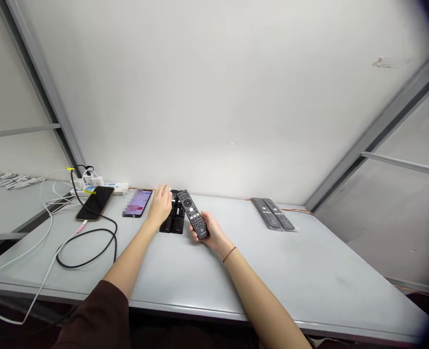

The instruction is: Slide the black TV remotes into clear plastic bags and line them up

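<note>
My right hand [211,230] grips a black TV remote control [193,214] by its lower end, tilting the button face up above the table. My left hand [160,204] is just left of the remote, its fingertips at the top of a black cylindrical pair of objects [171,219] lying on the table. The fingers hide the far end of that pair, and I cannot tell whether they hold anything. Two grey remote controls [273,214] lie side by side in clear wrapping to the right.
A smartphone with a pixelated screen [137,202] and a black smartphone [95,203] lie at the left, near a white power strip [98,189] with plugged-in cables. Black and white cables [87,256] loop across the grey table [309,261]. A white wall rises behind.
</note>
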### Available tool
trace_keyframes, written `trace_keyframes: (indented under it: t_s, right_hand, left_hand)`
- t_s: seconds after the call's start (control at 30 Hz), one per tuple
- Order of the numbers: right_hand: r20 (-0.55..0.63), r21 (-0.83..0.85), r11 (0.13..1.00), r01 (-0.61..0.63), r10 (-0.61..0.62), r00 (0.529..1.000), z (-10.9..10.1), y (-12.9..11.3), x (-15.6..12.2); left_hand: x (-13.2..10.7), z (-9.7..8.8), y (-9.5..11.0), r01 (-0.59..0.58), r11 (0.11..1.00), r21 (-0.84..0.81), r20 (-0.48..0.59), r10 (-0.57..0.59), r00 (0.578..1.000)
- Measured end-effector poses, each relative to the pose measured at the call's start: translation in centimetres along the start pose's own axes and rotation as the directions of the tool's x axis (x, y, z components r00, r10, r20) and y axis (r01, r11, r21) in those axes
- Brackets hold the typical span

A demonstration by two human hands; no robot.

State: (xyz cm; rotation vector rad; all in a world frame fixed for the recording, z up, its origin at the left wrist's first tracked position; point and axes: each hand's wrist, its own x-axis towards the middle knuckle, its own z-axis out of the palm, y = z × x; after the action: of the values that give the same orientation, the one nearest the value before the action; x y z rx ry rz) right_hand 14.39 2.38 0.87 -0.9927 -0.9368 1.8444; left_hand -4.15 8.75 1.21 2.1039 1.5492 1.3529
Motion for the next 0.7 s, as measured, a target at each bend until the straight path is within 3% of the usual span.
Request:
trace_keyframes:
  t_s: [0.07,0.17,0.27,0.33,0.47,0.57,0.7]
  right_hand:
    - [0.03,0.09,0.996,0.012,-0.014,0.999,0.2,0.0,-0.1]
    - [0.037,0.154,0.987,0.046,-0.052,0.998,0.5,-0.2,-0.4]
    - [0.061,0.164,0.984,0.069,-0.08,0.995,0.9,-0.5,-0.8]
    - [0.14,0.158,0.987,0.023,-0.045,0.989,1.2,-0.7,-1.2]
    - [0.297,0.119,0.987,-0.11,0.07,0.952,1.7,-0.5,-1.8]
    - [0.22,0.094,0.995,-0.028,0.007,0.975,1.7,-0.4,-1.9]
    - [0.085,0.037,0.991,0.126,-0.129,0.988,1.3,-0.6,-1.8]
  left_hand:
    - [-0.6,0.8,2.0,0.099,0.944,-0.315,0.044,-0.089,0.995]
    - [-1.5,2.3,4.4,0.332,0.648,-0.686,0.262,-0.206,0.943]
    - [-2.0,2.8,5.6,0.422,0.361,-0.832,0.366,-0.214,0.906]
    - [-2.0,2.4,6.0,0.428,0.26,-0.866,0.37,-0.242,0.897]
    - [-1.6,1.4,6.2,0.455,0.152,-0.877,0.39,-0.328,0.86]
    - [-1.6,1.4,6.3,0.473,0.154,-0.867,0.404,-0.339,0.85]
    - [-1.8,2.1,6.0,0.493,0.252,-0.833,0.401,-0.34,0.851]
